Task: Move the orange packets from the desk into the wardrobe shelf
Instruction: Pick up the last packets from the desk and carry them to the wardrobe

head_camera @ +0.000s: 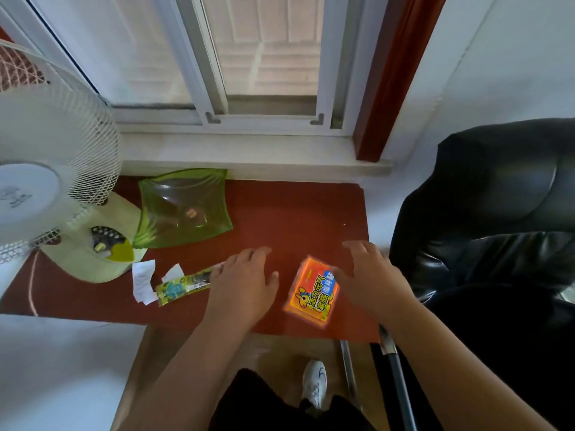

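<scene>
Down at the bottom edge, a white shoe (pixel 315 384) stands on the floor beneath the person's two bare forearms. Just beyond, both hands hang over the red bench (pixel 280 213). On its near right part lies the stack of orange packets (pixel 311 293), flat and slightly tilted, with printed lettering facing up. Over the packets' right edge sits the right hand (pixel 370 272), palm down, fingers straight and loosely spread; whether it touches the stack I cannot tell. Left of the packets, apart from them, the left hand (pixel 245 281) is also palm down with relaxed, spread fingers, holding nothing, and it covers the right end of a yellow-green wrapper (pixel 183 284). Beside that wrapper lie some white paper scraps (pixel 143 281). Farther back on the left stands a white fan (pixel 46 188) on its pale base, and just beside it rests a green see-through dish (pixel 183 206). A black leather chair (pixel 485 213) fills the right side. Beyond the bench runs a window (pixel 249 73) with a pale sill.
</scene>
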